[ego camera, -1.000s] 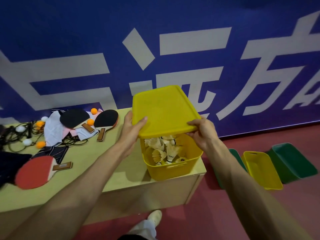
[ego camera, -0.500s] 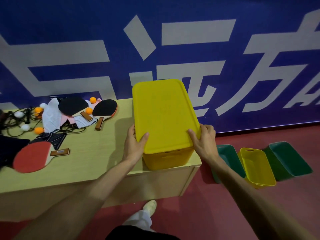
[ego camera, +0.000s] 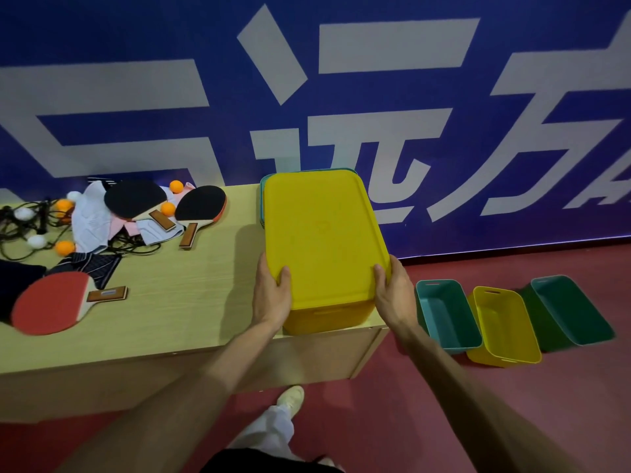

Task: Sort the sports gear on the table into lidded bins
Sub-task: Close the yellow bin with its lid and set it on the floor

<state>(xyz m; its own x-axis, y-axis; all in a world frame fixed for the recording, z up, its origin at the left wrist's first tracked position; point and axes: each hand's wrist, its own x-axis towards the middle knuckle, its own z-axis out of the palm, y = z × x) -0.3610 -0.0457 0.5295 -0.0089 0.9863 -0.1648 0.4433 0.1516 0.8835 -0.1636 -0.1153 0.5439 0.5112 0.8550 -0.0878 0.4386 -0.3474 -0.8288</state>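
A yellow lid (ego camera: pixel 321 233) lies flat on the yellow bin (ego camera: pixel 324 315) at the right end of the wooden table (ego camera: pixel 191 288). My left hand (ego camera: pixel 271 295) grips the lid's near left corner, and my right hand (ego camera: pixel 392 295) grips its near right corner. The bin's contents are hidden under the lid. On the table's left lie a red paddle (ego camera: pixel 51 302), two black paddles (ego camera: pixel 135 199) (ego camera: pixel 201 208), orange balls (ego camera: pixel 176 186) and white balls (ego camera: pixel 36 241), cloths (ego camera: pixel 90 223) and tangled cords (ego camera: pixel 20 230).
Teal lids (ego camera: pixel 262 199) peek out behind the yellow bin. On the red floor to the right stand an open teal bin (ego camera: pixel 445 315), an open yellow bin (ego camera: pixel 502 326) and an open dark green bin (ego camera: pixel 570 308). A blue banner wall backs the table. My shoe (ego camera: pixel 290 396) shows below.
The lid was tilted up over the open bin with shuttlecocks visible; it came down and now lies flat, closing the bin. Both hands stayed on its near corners.
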